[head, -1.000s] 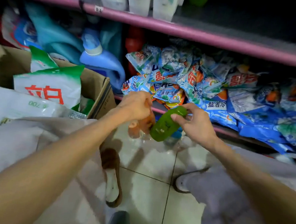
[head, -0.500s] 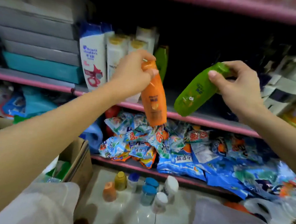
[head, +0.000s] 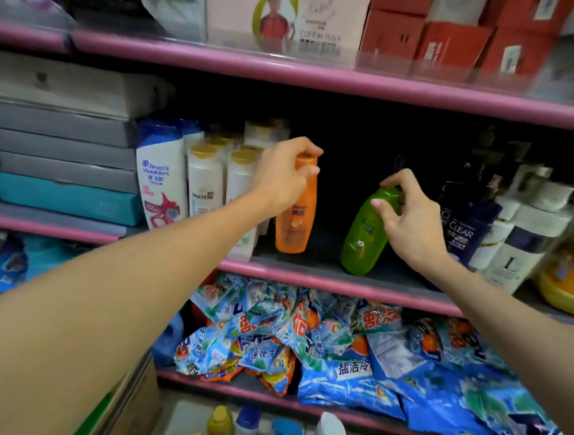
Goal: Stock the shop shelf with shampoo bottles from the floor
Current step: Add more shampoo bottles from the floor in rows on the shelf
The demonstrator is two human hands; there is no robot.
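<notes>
On the middle shelf (head: 325,280), between the white Pantene bottles (head: 204,182) and the dark Clear bottles (head: 463,228), we have a wide free gap, and this is where we are working now. Our left hand (head: 281,180) holds the orange shampoo bottle (head: 295,218) near its cap, with the fingers (head: 310,170) curled around it; the bottle is upright and its base seems to touch the shelf or is just above it, we cannot tell which. Our right hand (head: 410,218) pinches the top of the green shampoo bottle (head: 361,238), which leans to the right with its base at the front edge of the shelf. We judge that these two bottles are almost placed but not yet released, and the green one must be set upright. Much is left: on the floor (head: 182,422) below we see more small bottles (head: 249,427), yellow, blue and white caps, standing close together. At the left bottom corner a cardboard box (head: 126,406) shows only its side, so its content is hidden for us.
</notes>
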